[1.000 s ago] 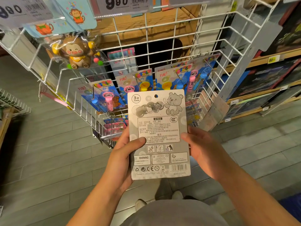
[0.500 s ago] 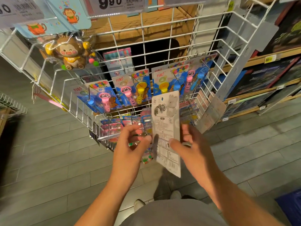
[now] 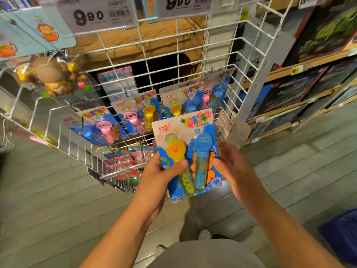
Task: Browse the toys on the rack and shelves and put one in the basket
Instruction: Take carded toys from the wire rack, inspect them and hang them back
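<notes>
I hold a carded bubble-wand toy pack (image 3: 186, 132) in front of the white wire rack (image 3: 179, 55), its front facing me, with a yellow duck wand and a blue wand under the blister. My left hand (image 3: 154, 176) grips its left edge, thumb laid across the yellow wand. My right hand (image 3: 229, 165) holds the right edge with curled fingers, its thumb on the card's front. A blue basket (image 3: 342, 233) shows at the lower right corner on the floor.
More bubble-wand packs (image 3: 135, 117) hang on the rack's hooks. A packaged monkey toy (image 3: 52, 76) hangs upper left under 9.90 price tags (image 3: 96, 16). Wooden shelves (image 3: 309, 64) with dark boxed toys run along the right. Grey tiled floor lies below.
The pack has been turned round from its grey printed back, through edge-on, to its coloured front. Both hands shifted their hold on its edges while it turned.
</notes>
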